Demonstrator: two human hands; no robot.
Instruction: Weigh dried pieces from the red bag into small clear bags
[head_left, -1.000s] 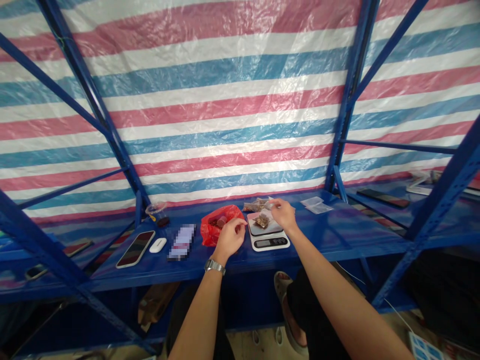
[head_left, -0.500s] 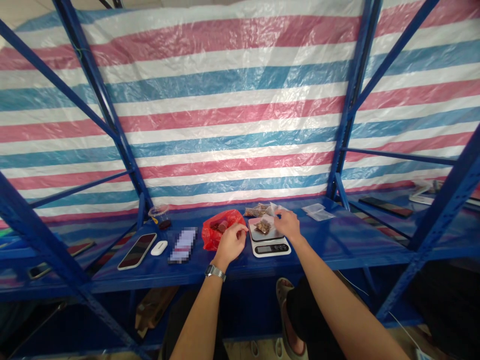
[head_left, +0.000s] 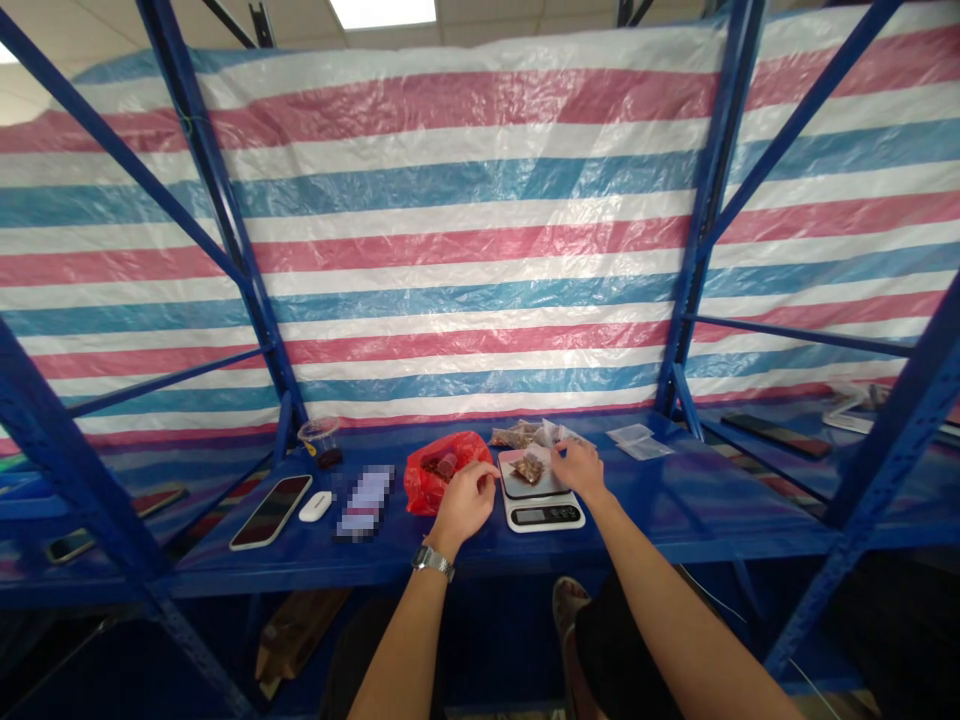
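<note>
A small clear plastic bag (head_left: 528, 468) with brown dried pieces in it lies on the plate of a white kitchen scale (head_left: 547, 512). At the plate's right side, my right hand (head_left: 581, 470) has its fingers closed on the bag's edge. My left hand (head_left: 465, 503), a metal watch on its wrist, hovers between the scale and an open red plastic bag (head_left: 421, 488). Its fingers are curled together; whether anything small is in them cannot be made out. Brown pieces show inside the red bag. Behind the scale lie filled clear bags (head_left: 517, 434).
Flat clear bags (head_left: 639, 441) lie right of the scale. To the left are a white-edged phone (head_left: 271, 512), a white earphone case (head_left: 315, 506), a blurred-out phone (head_left: 365, 502) and a clear plastic cup (head_left: 321, 440). Blue shelf posts (head_left: 694, 270) frame the blue shelf top.
The view has tilted up a little, so everything sits slightly lower. Both hands stay beside the scale; the right one has shifted only slightly. The small bag remains on the plate.
</note>
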